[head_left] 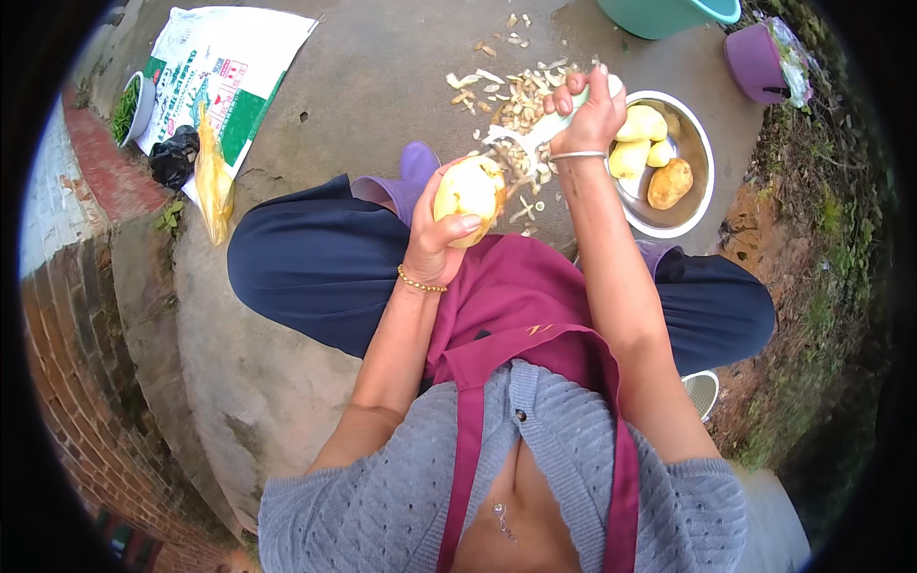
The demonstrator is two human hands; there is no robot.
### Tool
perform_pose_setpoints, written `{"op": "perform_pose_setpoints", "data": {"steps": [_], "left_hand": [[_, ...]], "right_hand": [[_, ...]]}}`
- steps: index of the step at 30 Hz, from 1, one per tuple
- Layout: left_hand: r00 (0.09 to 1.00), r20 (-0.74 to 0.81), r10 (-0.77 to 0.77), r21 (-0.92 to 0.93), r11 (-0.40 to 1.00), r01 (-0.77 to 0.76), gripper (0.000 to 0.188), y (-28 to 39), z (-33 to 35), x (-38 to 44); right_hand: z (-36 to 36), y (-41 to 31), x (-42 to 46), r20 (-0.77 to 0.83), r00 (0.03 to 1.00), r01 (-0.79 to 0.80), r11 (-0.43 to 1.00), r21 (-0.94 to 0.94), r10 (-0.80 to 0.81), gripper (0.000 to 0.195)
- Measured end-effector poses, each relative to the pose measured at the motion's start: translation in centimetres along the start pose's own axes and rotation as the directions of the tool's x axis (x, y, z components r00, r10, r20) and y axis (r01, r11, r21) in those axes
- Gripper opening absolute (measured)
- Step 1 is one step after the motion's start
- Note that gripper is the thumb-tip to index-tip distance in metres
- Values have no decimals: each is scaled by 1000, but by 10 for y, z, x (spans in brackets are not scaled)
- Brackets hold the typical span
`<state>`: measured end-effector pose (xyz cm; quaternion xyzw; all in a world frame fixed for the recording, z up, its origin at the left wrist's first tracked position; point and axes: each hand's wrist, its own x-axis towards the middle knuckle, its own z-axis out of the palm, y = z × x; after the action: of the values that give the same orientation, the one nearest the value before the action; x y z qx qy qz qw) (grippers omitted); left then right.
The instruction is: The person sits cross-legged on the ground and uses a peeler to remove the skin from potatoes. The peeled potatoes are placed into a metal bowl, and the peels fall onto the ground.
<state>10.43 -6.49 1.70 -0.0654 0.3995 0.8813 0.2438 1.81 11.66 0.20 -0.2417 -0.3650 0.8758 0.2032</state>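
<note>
My left hand [438, 233] is closed around a mostly peeled potato [469, 195], its thumb across the lower side. In my right hand [591, 114] is the pale green handle of a vegetable peeler [548, 129]. The peeler's head is just beside the potato's upper right edge; whether the blade touches it I cannot tell. Potato peelings [526, 100] lie scattered on the concrete below both hands. A metal basin [698, 200] stands to the right of my right wrist, holding several pale peeled potatoes [630, 157] and a browner potato [670, 184] with skin on it.
A teal tub [648, 18] and a purple bucket [756, 64] with plastic stand at the upper right. At the left lie a printed sack [251, 43], a yellow plastic bag [213, 183], a black bag [174, 157] and a bowl [145, 107] of green vegetables. A brick wall [79, 401] borders the lower left.
</note>
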Motion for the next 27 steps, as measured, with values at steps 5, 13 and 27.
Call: {"op": "perform_pose_setpoints", "data": {"steps": [5,13,27], "left_hand": [[994,74,-75,-290,952,93,64,-4,1,-7],[998,37,-42,-261,964,50,58,-8,-2,-5],[996,80,-30,-97,995,38,65,3,4,-7]], "right_hand": [[-4,-23,-9,14,1000,26,992,120,-28,15],[3,-3,-16,-22,1000,18,993,116,-16,14],[-5,-12,8,-3,986,167,976,-138,-169,15]]}}
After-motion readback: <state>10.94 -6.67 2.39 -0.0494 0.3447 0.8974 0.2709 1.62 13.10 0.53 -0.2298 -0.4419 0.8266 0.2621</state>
